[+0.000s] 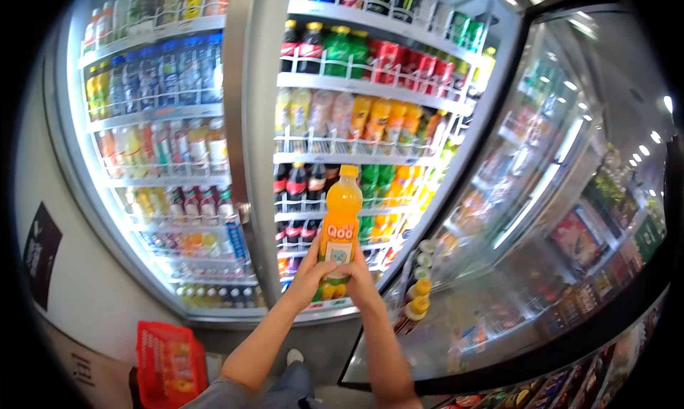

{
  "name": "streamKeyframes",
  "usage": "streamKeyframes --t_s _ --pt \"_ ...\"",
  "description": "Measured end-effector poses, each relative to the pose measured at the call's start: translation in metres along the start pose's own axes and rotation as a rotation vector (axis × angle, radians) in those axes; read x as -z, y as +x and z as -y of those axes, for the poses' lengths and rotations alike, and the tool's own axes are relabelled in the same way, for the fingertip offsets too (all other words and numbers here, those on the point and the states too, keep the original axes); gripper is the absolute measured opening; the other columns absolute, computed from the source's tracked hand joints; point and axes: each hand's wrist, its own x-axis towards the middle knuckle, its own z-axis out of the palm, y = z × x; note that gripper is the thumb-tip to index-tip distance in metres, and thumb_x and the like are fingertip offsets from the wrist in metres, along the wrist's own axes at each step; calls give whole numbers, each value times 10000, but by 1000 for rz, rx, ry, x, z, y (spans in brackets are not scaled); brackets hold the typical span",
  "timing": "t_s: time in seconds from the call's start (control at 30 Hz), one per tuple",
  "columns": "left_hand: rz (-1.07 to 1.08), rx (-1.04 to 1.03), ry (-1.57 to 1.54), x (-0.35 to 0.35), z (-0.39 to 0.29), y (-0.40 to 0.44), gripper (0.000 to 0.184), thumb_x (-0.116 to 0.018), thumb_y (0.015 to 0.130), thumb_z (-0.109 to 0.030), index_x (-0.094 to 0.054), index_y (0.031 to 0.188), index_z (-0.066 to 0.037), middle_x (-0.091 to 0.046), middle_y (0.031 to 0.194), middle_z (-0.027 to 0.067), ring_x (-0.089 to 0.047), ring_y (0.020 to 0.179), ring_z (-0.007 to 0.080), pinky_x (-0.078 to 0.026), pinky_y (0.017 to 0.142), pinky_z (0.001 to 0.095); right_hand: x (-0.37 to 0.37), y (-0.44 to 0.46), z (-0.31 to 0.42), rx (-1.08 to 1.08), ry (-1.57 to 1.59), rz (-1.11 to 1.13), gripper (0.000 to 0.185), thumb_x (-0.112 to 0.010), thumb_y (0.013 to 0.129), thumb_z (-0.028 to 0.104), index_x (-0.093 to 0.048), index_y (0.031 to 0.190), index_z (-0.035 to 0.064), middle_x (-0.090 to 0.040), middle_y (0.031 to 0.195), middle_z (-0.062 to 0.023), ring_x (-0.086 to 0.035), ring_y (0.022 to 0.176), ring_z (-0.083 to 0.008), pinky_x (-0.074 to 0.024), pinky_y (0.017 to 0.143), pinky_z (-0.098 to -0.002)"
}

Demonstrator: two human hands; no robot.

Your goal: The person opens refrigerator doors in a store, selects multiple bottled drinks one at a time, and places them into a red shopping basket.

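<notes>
An orange bottle (344, 208) with a yellow cap and a "Qoo" label stands upright in front of the open fridge, held between both hands. My left hand (310, 273) wraps round its lower left side, the thumb lying across the label. On the lower right side my right hand (360, 277) closes round the same bottle, its thumb close to the other one. Behind the bottle are fridge shelves (370, 87) with cola, green, red and orange drinks. The fingers behind the bottle are hidden.
An open glass door (491, 266) slants across the right side. A closed fridge section with bottled drinks (171, 70) is at the left. A red basket (153, 359) sits at the lower left. Bottles with yellow caps (415, 309) appear by the door, and packaged goods line the lower right.
</notes>
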Motion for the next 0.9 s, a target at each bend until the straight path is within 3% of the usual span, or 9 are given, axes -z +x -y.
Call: streamKeyframes --t_s 0.03,0.13,0.23,0.33,0.47,0.6,0.67,0.77,0.9 --pt "-39 -50 81 14 1 -10 692 -507 874 -58 -227 1507 -58 -457 1343 94 -472 1188 158 -394 982 284 -8 0 -13 -35 30 41 728 -491 770 48 -268 1463 52 -499 1286 -88 -502 1166 -172 -419 976 -293" --pt "-140 62 350 40 -23 -41 630 -562 921 -130 -281 1481 -59 -517 1263 67 -529 1085 126 -453 888 266 -31 -2 -25 -141 -1 125 718 -496 787 80 -267 1466 73 -507 1263 -75 -517 1116 -175 -439 933 -290" --pt "-139 130 305 49 -53 -66 650 -593 910 -117 -289 1478 -39 -503 1325 78 -486 1198 168 -392 993 293 -49 -3 -39 -223 -19 189 738 -507 777 100 -257 1471 79 -507 1260 -77 -520 1101 -173 -445 915 -285" --pt "-140 90 286 71 -58 -83 652 -627 902 -122 -311 1466 -33 -507 1320 77 -493 1196 170 -394 1002 308 -63 -4 -51 -335 -65 231 760 -509 767 110 -243 1477 82 -500 1262 -89 -517 1109 -181 -446 909 -282" --pt "-142 127 365 108 -68 -103 690 -670 876 -123 -314 1459 -27 -495 1342 93 -475 1231 188 -370 1040 329 -81 -4 -75 -338 -47 343 815 -517 754 110 -188 1499 69 -431 1347 -117 -461 1200 -215 -393 1003 -317" --pt "-152 249 302 129 -94 -121 620 -672 874 -125 -388 1415 -22 -550 1278 79 -529 1166 173 -423 978 310 -106 -4 -84 -298 -240 444 821 -520 784 109 -141 1511 60 -402 1380 -130 -439 1243 -231 -357 1047 -322" --pt "-180 214 304 140 -100 -130 578 -666 882 -122 -417 1394 -21 -584 1230 67 -569 1100 157 -457 930 298 -119 -6 -89 -307 -277 460 781 -564 852 134 -145 1508 66 -399 1385 -120 -429 1257 -218 -352 1054 -324" --pt "-147 233 335 159 -98 -142 524 -647 902 -100 -436 1375 -23 -613 1171 61 -602 1020 134 -499 846 280 -138 -6 -88 -483 -272 464 708 -607 940 210 -185 1491 69 -422 1373 -91 -418 1261 -176 -348 1056 -317" --pt "-183 257 357 198 -102 -169 557 -671 889 -96 -421 1383 -36 -601 1201 63 -585 1069 139 -475 915 293 -154 -1 -128 -516 -281 581 664 -622 929 165 -247 1465 46 -442 1378 -106 -454 1259 -199 -363 1059 -342"
